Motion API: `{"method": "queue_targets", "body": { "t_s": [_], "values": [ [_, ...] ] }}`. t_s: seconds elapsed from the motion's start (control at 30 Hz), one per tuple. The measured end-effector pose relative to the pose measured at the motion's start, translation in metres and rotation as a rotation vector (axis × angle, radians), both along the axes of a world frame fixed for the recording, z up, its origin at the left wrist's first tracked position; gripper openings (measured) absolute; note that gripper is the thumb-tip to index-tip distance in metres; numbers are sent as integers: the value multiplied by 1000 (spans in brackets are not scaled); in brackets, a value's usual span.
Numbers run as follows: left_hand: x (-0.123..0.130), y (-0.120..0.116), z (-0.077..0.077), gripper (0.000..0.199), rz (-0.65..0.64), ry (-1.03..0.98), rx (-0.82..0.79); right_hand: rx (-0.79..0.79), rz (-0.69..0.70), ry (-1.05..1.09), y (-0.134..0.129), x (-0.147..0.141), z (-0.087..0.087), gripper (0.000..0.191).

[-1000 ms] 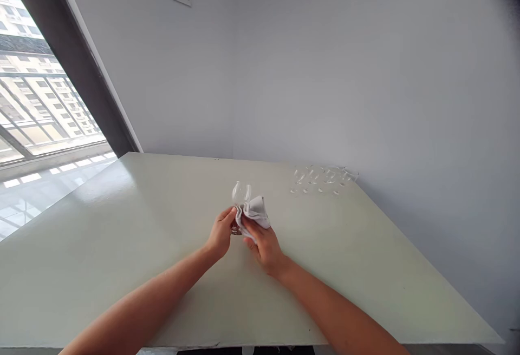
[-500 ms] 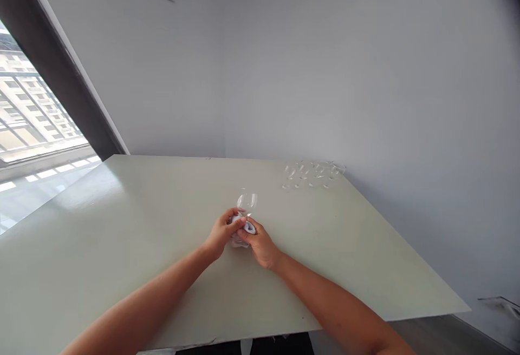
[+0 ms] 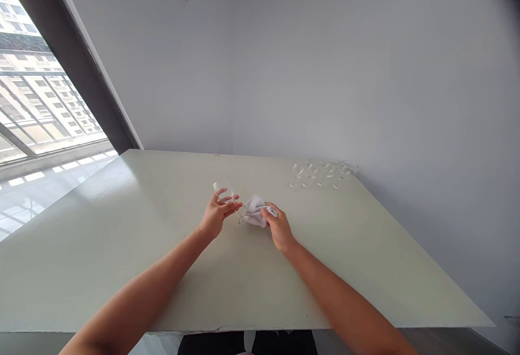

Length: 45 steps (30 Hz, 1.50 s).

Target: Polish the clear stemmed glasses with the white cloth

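A clear stemmed glass (image 3: 225,188) is in my left hand (image 3: 214,216), tilted, with my fingers around the lower part of its bowl. Its foot points down and to the right, close above the table. A bunched white cloth (image 3: 255,212) is gripped between the thumb and fingers of my right hand (image 3: 279,228). The cloth is just right of the glass's stem and foot; whether the two touch, I cannot tell.
Several clear stemmed glasses (image 3: 312,171) stand in rows at the table's back right, near the wall. A clear bowl-like piece (image 3: 350,168) sits at that corner. The pale table (image 3: 162,268) meets grey walls; a window is at left.
My hands have moved apart. The left now holds the glass by its bowl, tilted to the left, and the right has drawn the cloth away to the right. The view has shifted slightly.
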<state>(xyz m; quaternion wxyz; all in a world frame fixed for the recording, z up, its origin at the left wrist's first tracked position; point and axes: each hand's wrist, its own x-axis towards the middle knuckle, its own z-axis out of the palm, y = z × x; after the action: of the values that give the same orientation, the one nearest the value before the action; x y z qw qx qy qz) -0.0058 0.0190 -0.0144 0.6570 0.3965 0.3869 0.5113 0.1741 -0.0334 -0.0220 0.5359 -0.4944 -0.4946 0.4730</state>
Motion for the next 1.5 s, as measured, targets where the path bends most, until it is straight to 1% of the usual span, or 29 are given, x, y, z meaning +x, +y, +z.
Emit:
{"method": "queue_targets", "body": {
  "t_s": [0.03,0.07,0.1,0.17,0.2,0.23,0.27,0.33,0.4,0.47,0.5,0.57,0.63,0.7,0.77,0.87,0.93,1.0,1.13,1.23,1.33,1.4,1.5],
  "values": [
    [-2,3,-1,62,30,-8,-13,99,-24,-126,-2,2,3,36],
    [-3,5,-2,62,57,-17,-26,220,2,-270,-5,3,6,41],
    [-3,6,-3,61,80,-23,-41,352,73,-424,-9,3,9,47],
    [-2,5,-4,60,101,-23,-88,598,278,-714,-14,-1,12,53],
    [0,4,-3,60,97,-20,-114,680,352,-825,-16,-4,12,52],
    [2,1,-2,60,84,-17,-140,734,380,-900,-16,-6,10,47],
    [5,-2,-1,61,64,-19,-163,763,375,-941,-16,-8,7,43],
    [11,-9,2,60,16,-42,-190,807,334,-940,-13,-9,1,39],
    [16,-15,4,57,-23,-73,-191,855,320,-882,-10,-6,-3,39],
    [20,-19,4,54,-44,-105,-175,866,335,-790,-9,-1,-4,35],
    [21,-21,4,53,-46,-126,-166,847,338,-733,-8,2,-3,33],
    [22,-22,5,51,-48,-186,-150,751,322,-598,-9,6,2,28],
    [23,-23,6,49,-58,-250,-149,605,284,-425,-8,8,6,23],
    [24,-25,10,47,-66,-303,-149,448,229,-208,-6,6,8,18],
    [25,-26,13,47,-56,-339,-131,291,167,52,-2,3,5,16],
    [27,-28,16,49,-17,-343,-65,21,131,431,4,-6,-6,23],
    [27,-27,15,53,5,-302,12,-141,149,615,6,-10,-12,26],
    [28,-26,10,59,24,-242,115,-243,155,730,7,-13,-15,28],
    [26,-21,0,59,109,-130,285,-338,119,828,4,-16,-10,26],
    [24,-19,-4,58,152,-61,378,-349,197,822,0,-20,-7,22],
    [24,-19,-7,58,170,-7,444,-342,264,786,-4,-26,-9,20],
    [24,-20,-9,58,172,21,477,-368,253,757,-5,-29,-12,21],
    [25,-19,-13,59,152,52,520,-457,189,692,-5,-31,-13,24]
  ]
}}
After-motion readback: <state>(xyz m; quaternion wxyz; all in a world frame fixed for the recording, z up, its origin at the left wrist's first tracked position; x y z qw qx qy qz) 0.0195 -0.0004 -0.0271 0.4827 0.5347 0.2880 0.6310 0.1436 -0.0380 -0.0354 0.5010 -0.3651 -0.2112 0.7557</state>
